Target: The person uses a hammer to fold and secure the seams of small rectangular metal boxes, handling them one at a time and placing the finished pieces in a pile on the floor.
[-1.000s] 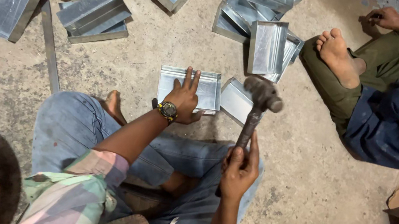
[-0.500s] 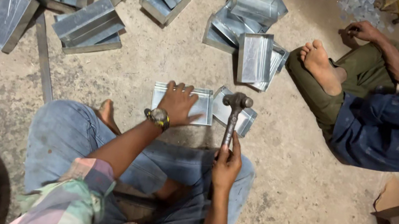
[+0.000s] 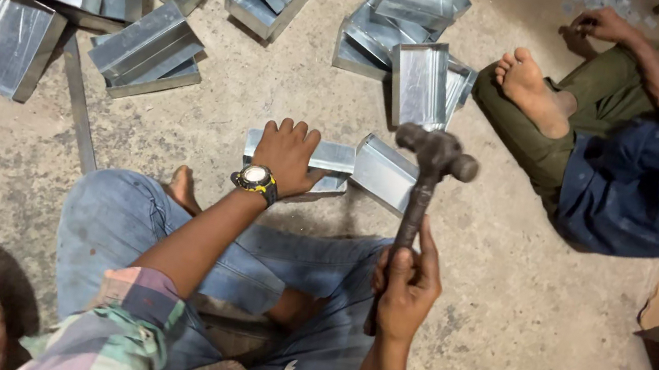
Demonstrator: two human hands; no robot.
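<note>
- Plainly, your left hand (image 3: 288, 154) lay flat, fingers spread, on the folded sheet-metal piece (image 3: 332, 159), pinning it to the concrete floor (image 3: 519, 333) just ahead of your crossed legs.
- Your right hand (image 3: 406, 285) was closed tight around the handle of the hammer (image 3: 429, 175), whose head hung raised over a second metal piece (image 3: 383, 172) lying just beside the first.
- The risk, as I judged it: your holding fingers sat near the spot under the hammer head, so a blow drifting left could have landed on them.
- A glancing hit on the slanted, shiny face could have made the piece skid or flip, and its cut edges looked sharp against bare skin.
- Another person's bare foot (image 3: 528, 89) rested near the stacked channels (image 3: 419, 75) beyond, so a kicked-out piece could have reached it.
- The held piece looked like thin, bright, galvanised sheet, bent into a shallow channel with raised lips, lying flat and partly hidden under your palm.
- You wore a wristwatch (image 3: 256, 178) on the holding arm.
</note>
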